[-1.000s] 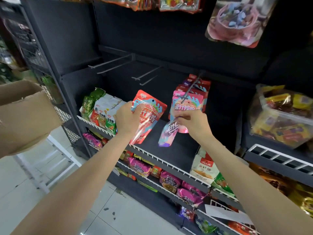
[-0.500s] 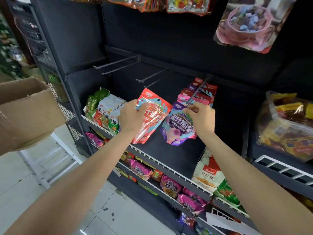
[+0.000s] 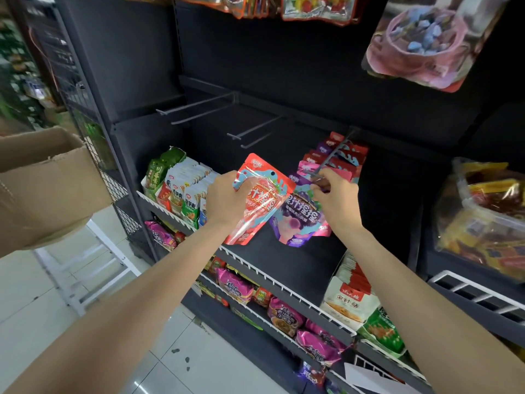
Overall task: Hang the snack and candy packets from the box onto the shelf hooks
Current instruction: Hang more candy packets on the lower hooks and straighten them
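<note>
My left hand (image 3: 227, 199) grips a red candy packet (image 3: 257, 199) by its left edge, held tilted in front of the shelf. My right hand (image 3: 333, 199) pinches the top of a purple candy packet (image 3: 298, 220) at the tip of a shelf hook (image 3: 331, 156). Several red, pink and purple packets (image 3: 345, 157) hang further back on that same hook. Two bare double hooks (image 3: 199, 108) (image 3: 257, 132) stick out to the left. The cardboard box (image 3: 42, 183) stands open at the far left.
A white wire-fronted shelf (image 3: 176, 216) below holds green and white snack packs (image 3: 181, 184). Lower shelves carry pink noodle packs (image 3: 235, 285) and white pouches (image 3: 350, 297). A clear bin of snacks (image 3: 483, 211) sits at right. A white step stool (image 3: 93, 265) stands under the box.
My right hand has raised the purple packet from hanging low up to the hook tip, turning its front toward me. My left hand kept the red packet nearly still.
</note>
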Motion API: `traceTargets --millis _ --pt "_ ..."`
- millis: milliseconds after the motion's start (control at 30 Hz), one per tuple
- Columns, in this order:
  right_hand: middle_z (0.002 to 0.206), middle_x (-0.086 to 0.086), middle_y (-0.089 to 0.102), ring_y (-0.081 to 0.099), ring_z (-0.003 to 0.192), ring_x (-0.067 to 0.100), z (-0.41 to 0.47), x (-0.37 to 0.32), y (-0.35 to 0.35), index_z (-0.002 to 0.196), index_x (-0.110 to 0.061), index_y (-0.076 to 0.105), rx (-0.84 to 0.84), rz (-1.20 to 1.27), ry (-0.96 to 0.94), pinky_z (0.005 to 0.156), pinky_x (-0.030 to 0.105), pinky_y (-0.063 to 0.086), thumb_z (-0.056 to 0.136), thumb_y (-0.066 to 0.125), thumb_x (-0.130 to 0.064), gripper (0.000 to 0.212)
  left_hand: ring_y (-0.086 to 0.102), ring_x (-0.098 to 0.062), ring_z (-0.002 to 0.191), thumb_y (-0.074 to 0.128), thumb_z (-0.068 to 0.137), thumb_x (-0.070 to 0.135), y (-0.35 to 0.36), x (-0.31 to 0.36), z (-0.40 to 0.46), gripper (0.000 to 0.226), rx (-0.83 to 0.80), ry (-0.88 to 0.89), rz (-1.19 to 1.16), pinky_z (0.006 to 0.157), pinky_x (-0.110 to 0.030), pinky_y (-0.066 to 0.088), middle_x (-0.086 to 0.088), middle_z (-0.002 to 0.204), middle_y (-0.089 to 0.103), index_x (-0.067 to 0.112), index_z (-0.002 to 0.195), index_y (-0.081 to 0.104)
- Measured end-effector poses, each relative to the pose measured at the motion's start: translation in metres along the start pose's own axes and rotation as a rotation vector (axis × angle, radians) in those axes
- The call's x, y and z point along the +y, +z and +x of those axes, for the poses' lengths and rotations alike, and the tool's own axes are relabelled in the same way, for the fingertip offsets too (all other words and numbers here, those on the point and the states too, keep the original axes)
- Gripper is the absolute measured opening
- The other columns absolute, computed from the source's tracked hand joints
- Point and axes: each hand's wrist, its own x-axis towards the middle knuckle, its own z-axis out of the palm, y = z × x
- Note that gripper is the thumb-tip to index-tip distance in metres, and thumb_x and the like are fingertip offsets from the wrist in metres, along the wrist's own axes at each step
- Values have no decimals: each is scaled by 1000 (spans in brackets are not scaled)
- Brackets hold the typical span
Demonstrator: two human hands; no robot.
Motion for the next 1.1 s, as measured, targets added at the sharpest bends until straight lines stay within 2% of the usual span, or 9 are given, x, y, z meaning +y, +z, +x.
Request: traceTargets --millis 167,367,467,600,667,767,933,1100 --pt "100 11 71 65 91 17 -2 6 3 105 0 71 51 93 -5 89 28 52 87 59 4 21 65 -21 81 57 91 41 2 4 -3 40 -15 14 -5 75 -46 54 -10 87 68 2 89 64" --pt "98 12 66 56 86 15 4 10 2 103 1 71 117 75 -64 80 19 43 88 60 0 18 66 -21 81 57 90 42 3 6 -5 41 -21 18 -17 75 -48 55 -10 88 69 2 89 65" --pt "94 11 63 54 83 16 12 12 4 101 2 71 75 27 -100 75 16 43 89 61 -2 16 66 -24 79 57 90 42 5 7 -5 43 -19 19 -14 73 -50 54 -11 85 69 0 87 64" --pt "105 16 61 64 94 25 11 16 14 107 7 67 12 -37 -120 83 35 54 86 67 -7 26 65 -25 77 58 90 40 8 8 -4 43 -14 12 -20 71 -50 52 -13 81 67 -1 82 62" --pt "106 15 60 64 95 25 10 17 17 107 8 66 14 -29 -104 83 35 55 85 68 -7 27 64 -25 76 58 90 40 8 8 -4 42 -12 6 -18 71 -50 52 -13 79 66 -1 80 61" --pt "106 14 60 62 92 22 11 16 16 109 7 67 24 -28 -104 84 30 54 86 67 -8 27 65 -24 78 58 90 41 7 7 -3 42 -14 -3 -20 72 -49 53 -12 82 68 0 82 62" --pt "106 11 60 54 91 11 3 18 11 108 3 69 60 43 -126 75 1 42 86 65 -3 22 66 -21 77 59 90 40 6 6 -3 40 -15 5 -24 72 -47 54 -10 82 69 1 83 64" --pt "107 14 61 55 90 14 4 20 9 106 4 69 109 47 -113 73 -1 39 84 67 -2 23 66 -18 79 58 90 42 8 7 -4 40 -21 24 -15 73 -43 55 -7 83 69 3 85 64"
